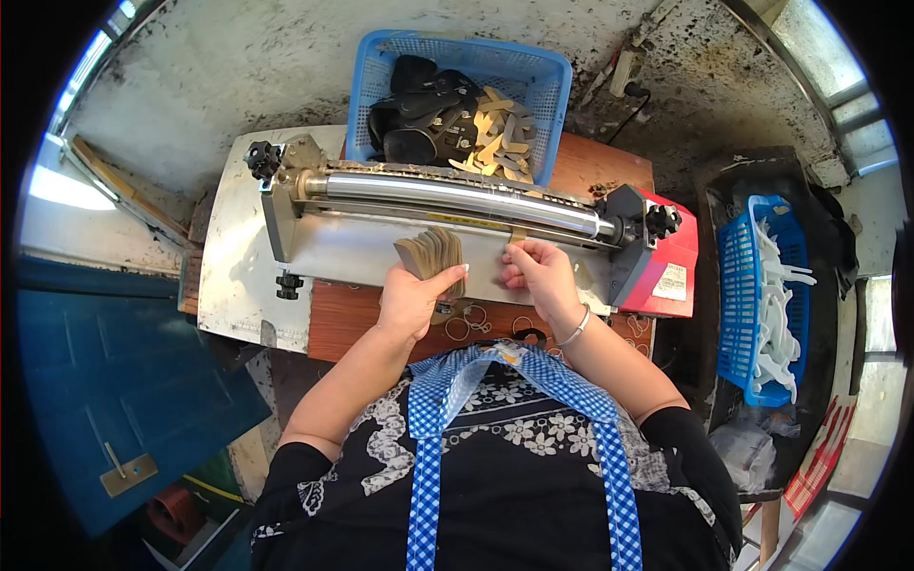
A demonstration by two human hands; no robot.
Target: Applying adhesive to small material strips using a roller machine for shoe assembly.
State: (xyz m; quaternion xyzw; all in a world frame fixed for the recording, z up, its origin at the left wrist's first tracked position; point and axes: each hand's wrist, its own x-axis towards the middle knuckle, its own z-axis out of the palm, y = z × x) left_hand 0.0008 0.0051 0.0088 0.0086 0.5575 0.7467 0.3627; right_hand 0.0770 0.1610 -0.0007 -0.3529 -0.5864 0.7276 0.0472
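My left hand (411, 303) is closed round a fanned stack of thin tan curved pieces (430, 255), its thumb pressed along the near side. They look like shoe-part cutouts, though their exact kind is not clear. To the right, my right hand (543, 274) pinches a single small tan piece (517, 234) at the front of a roller machine (457, 197). The piece's far end meets the gap below the shiny metal roller. Both hands are over the machine's metal feed plate (367, 249).
Behind the roller stands a blue plastic basket (557, 119) holding black shoe parts and loose tan pieces. Elastic bands (466, 324) lie on the brown board near my body. A second blue basket (738, 314) with white pieces is at right. Black knobs (265, 160) jut from the machine's ends.
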